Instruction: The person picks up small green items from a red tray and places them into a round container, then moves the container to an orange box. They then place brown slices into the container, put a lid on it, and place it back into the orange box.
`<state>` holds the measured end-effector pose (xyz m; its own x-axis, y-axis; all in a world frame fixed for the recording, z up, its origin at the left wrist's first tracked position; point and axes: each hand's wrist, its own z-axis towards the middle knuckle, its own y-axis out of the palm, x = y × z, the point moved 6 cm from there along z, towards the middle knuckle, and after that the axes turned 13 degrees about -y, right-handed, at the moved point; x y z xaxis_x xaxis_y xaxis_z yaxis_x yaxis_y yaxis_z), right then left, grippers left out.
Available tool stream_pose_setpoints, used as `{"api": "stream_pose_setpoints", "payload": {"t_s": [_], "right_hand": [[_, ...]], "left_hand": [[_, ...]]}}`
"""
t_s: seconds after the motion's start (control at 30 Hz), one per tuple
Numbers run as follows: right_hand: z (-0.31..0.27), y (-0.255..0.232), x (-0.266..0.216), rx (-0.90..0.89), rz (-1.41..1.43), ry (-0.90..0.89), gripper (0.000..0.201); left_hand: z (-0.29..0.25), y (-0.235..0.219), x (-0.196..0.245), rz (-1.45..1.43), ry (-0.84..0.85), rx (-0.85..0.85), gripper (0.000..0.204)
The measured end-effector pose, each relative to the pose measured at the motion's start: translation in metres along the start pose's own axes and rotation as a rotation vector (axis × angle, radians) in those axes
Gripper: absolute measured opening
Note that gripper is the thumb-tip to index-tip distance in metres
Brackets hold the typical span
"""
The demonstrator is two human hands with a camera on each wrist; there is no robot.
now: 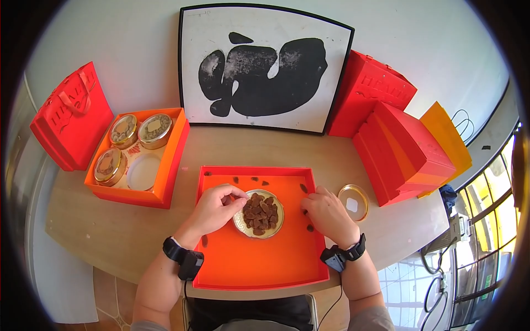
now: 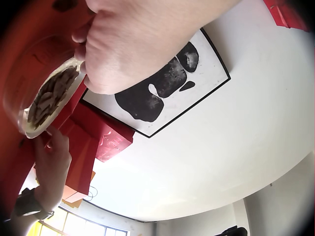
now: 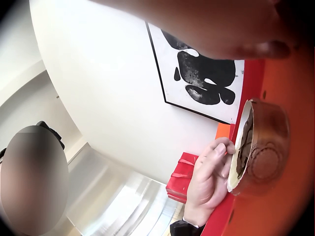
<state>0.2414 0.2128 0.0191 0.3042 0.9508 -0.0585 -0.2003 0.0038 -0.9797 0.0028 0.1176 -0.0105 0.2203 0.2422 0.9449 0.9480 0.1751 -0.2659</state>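
A clear round jar (image 3: pixel 269 160) with a pale rim stands in the shallow red tray (image 1: pixel 251 270), filled with brown dried slices (image 1: pixel 261 214). My left hand (image 1: pixel 216 211) comes in from the left, thumb and forefinger together at the jar's rim; I cannot tell if a slice is between them. At the tray's right side, my right hand (image 1: pixel 331 216) pinches a dark brown slice (image 1: pixel 305 212) with curled fingers, close to the orange floor. Loose slices lie along the tray's edges, among them one slice (image 1: pixel 303 188) just beyond the right hand.
Right of the tray lies a gold-rimmed lid (image 1: pixel 351 204). An orange box (image 1: pixel 175 160) at left holds 3 gold-lidded jars (image 1: pixel 155 131) and a round white recess. Red gift bags (image 1: pixel 74 116) and a red box (image 1: pixel 406 151) stand behind, flanking a framed black-and-white picture (image 1: pixel 259 71).
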Motion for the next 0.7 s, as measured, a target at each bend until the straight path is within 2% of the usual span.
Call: {"api": "stream_pose_setpoints", "payload": {"t_s": [0.3, 0.37, 0.4, 0.47, 0.5, 0.57, 0.6, 0.67, 0.7], "right_hand": [[0.002, 0.002, 0.001, -0.056, -0.011, -0.028, 0.014], [0.010, -0.012, -0.003, 0.159, 0.235, -0.026, 0.015], [0.015, -0.019, -0.011, 0.157, 0.236, -0.029, 0.015], [0.020, -0.030, -0.020, 0.194, 0.701, 0.129, 0.011], [0.017, -0.028, -0.018, 0.191, 0.701, 0.131, 0.011], [0.012, -0.034, -0.021, 0.213, 0.367, -0.083, 0.011], [0.005, -0.034, -0.019, 0.211, 0.367, -0.089, 0.011], [-0.010, -0.016, -0.017, -0.105, 0.061, -0.023, 0.013], [-0.010, -0.012, -0.018, -0.108, 0.062, -0.026, 0.013]], "left_hand": [[0.002, -0.001, -0.003, -0.004, 0.018, 0.012, 0.016], [0.003, -0.001, -0.005, -0.013, 0.022, 0.000, 0.017], [0.004, -0.001, -0.007, -0.015, 0.019, 0.003, 0.017], [0.005, -0.001, -0.008, -0.011, 0.032, 0.014, 0.017], [0.005, 0.000, -0.008, -0.013, 0.030, 0.012, 0.017], [0.004, 0.000, -0.006, -0.009, 0.027, 0.019, 0.017], [0.004, -0.002, -0.006, -0.011, 0.027, 0.025, 0.017], [0.004, 0.000, -0.005, 0.041, 0.043, -0.014, 0.016], [0.004, -0.001, -0.006, 0.039, 0.040, -0.012, 0.016]]}}
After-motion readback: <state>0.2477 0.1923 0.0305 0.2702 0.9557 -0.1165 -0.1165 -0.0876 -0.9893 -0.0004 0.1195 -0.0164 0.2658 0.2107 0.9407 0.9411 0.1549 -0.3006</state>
